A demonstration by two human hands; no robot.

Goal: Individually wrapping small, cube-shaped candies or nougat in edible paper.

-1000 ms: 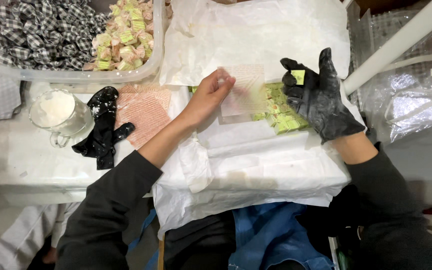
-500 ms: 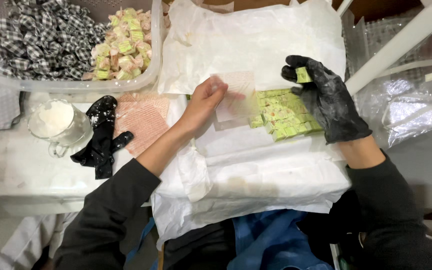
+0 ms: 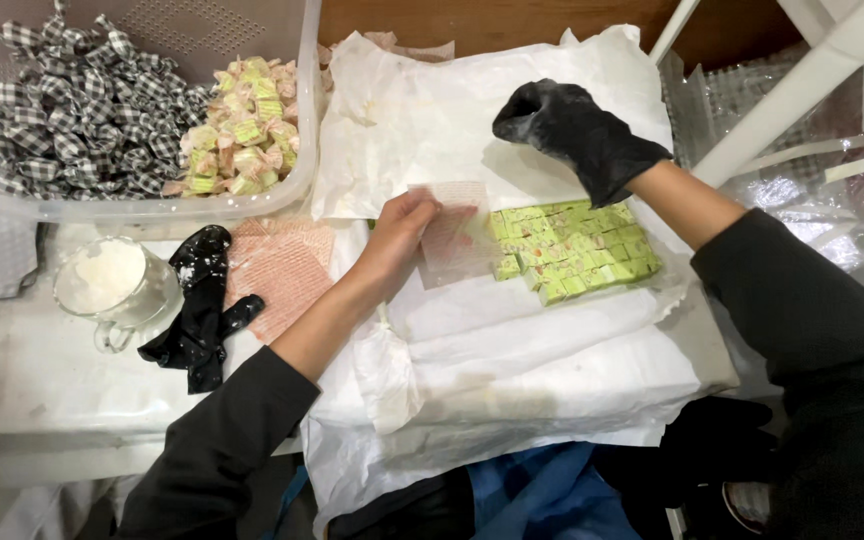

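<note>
Two hands, mine, over white paper sheets on the surface. Left hand, bare: fingers pinching the near edge of a thin, pink-printed wrapper square, which lies on the paper just left of a block of cut green candy cubes. Right hand, black-gloved: fingers curled shut above the cubes; contents, if any, cannot be told. Further left: stack of wrappers, spare black glove, glass cup of white powder. Far: clear tub of wrapped and unwrapped candies.
</note>
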